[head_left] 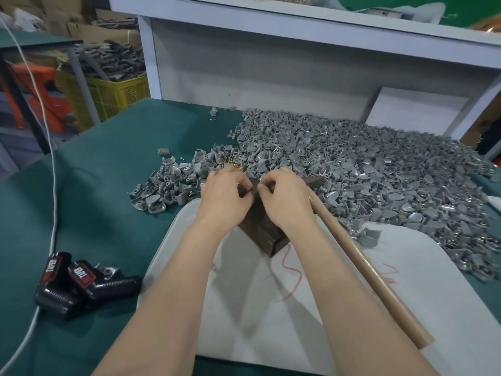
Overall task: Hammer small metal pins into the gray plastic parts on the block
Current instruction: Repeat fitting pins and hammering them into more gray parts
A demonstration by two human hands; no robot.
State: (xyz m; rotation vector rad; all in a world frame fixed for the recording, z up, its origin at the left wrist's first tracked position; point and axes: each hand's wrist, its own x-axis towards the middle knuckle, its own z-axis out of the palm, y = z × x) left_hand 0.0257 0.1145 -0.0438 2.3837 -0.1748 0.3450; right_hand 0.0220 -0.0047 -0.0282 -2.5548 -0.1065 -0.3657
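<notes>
dark brown block (271, 240) sits under both hands; left hand (225, 196) and right hand (284, 199) pinch narrowly atop it, holding what i can't tell. wooden hammer handle (369, 270) lies just right of the grip.

l hand (225, 198), r hand (286, 200) curled atop block (267, 238)

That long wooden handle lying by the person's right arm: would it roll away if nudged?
Probably stiff: the wooden handle looks thick and straight. Being round, it might roll on the smooth gray mat, though the gray parts heaped beside it would likely stop it quickly.
</notes>
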